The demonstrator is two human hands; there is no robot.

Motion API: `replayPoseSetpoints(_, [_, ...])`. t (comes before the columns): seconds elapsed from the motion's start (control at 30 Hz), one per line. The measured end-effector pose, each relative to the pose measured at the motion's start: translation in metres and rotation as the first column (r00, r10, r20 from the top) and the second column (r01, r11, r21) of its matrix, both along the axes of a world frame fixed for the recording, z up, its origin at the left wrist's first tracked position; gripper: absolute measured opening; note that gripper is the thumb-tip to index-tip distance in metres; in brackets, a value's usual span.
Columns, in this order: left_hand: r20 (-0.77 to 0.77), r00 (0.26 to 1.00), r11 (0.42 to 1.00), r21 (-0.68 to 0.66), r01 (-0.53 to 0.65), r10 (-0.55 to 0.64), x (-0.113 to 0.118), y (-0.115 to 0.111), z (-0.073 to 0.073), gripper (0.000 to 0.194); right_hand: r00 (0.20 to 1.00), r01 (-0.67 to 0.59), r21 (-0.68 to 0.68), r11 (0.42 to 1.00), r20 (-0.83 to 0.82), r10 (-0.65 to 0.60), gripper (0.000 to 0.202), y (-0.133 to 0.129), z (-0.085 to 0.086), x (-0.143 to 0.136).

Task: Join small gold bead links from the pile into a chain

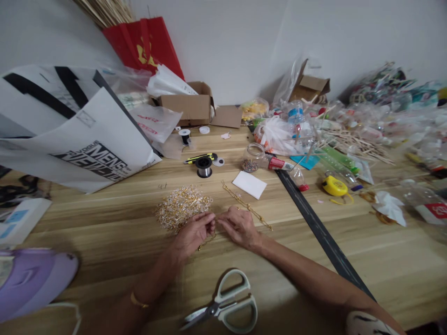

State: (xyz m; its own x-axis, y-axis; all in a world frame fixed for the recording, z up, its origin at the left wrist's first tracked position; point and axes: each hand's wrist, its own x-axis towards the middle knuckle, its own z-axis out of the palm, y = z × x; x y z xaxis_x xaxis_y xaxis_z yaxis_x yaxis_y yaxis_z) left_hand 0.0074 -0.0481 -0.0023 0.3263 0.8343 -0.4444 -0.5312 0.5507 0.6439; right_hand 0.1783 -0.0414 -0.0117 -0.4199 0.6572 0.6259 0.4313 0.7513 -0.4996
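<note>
My left hand is closed in a pinch, and a short gold beaded chain hangs from below its fingers. Close against it, my right hand is also pinched, fingertips nearly meeting those of the left. Whatever sits between the right fingertips is too small to make out. Beside my left hand lies a pile of clear and gold small pieces. Two lengths of gold chain stretch on the table just beyond my right hand. Scissors with pale handles lie open nearer to me.
A wire spool, a yellow cutter knife, a folded white paper and a bead jar stand behind the hands. Plastic bottles and a yellow tape measure lie right. A white bag and purple iron stand left.
</note>
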Motion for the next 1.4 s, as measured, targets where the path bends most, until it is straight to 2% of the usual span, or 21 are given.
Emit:
replayPoseSetpoints(0.47, [0.016,1.0,1.0,-0.001,0.02,-0.02,0.0,-0.0004,0.0001,0.017,0.998,0.053,0.039,0.998,0.044,-0.055,0.012,-0.0013,0.0032,-0.0002])
replayPoseSetpoints(1.03, [0.034,0.999,1.0,-0.019,0.004,-0.003,0.0009,-0.0007,-0.002,0.019,0.996,0.076,0.081,0.994,0.034,-0.079,0.007,-0.0013,0.0051,-0.0001])
replayPoseSetpoints(1.4, [0.03,1.0,1.0,-0.012,0.006,-0.006,0.0021,-0.0011,-0.0012,0.016,0.992,0.074,0.105,0.992,0.09,-0.084,0.011,-0.0017,0.0034,0.0005])
